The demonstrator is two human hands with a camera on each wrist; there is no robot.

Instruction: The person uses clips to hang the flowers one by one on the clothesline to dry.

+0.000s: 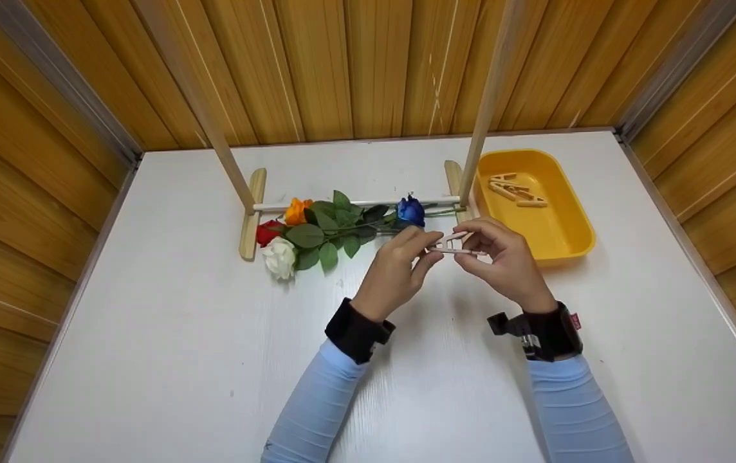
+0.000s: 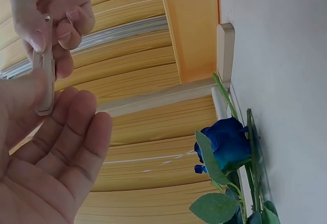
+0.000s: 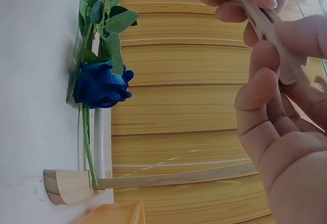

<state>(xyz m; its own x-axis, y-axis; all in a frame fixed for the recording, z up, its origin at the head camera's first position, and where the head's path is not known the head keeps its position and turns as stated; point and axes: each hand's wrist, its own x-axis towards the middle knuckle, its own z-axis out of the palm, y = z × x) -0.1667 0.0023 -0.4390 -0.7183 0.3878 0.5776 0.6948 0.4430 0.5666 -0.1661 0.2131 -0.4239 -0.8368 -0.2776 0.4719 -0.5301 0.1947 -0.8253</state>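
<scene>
A wooden clothespin (image 1: 449, 245) is held in the air between both hands. My left hand (image 1: 400, 267) pinches its narrow end between thumb and fingers. On the other side, my right hand (image 1: 502, 258) grips the two spread legs with thumb and fingertips. Just beyond the hands lies a blue rose (image 1: 410, 211), which also shows below the hands' level in the left wrist view. To the left, a white rose (image 1: 280, 258), a red rose (image 1: 269, 233) and an orange rose (image 1: 297, 211) lie together, their leafy stems pointing right.
A wooden stand has a left foot (image 1: 251, 225), a right post (image 1: 484, 116) and a white bar (image 1: 377, 202) low between its posts, behind the stems. At right, a yellow bin (image 1: 554, 238) holds several clothespins (image 1: 517, 191). Wood-patterned panels (image 1: 374, 71) enclose the white table (image 1: 168, 321).
</scene>
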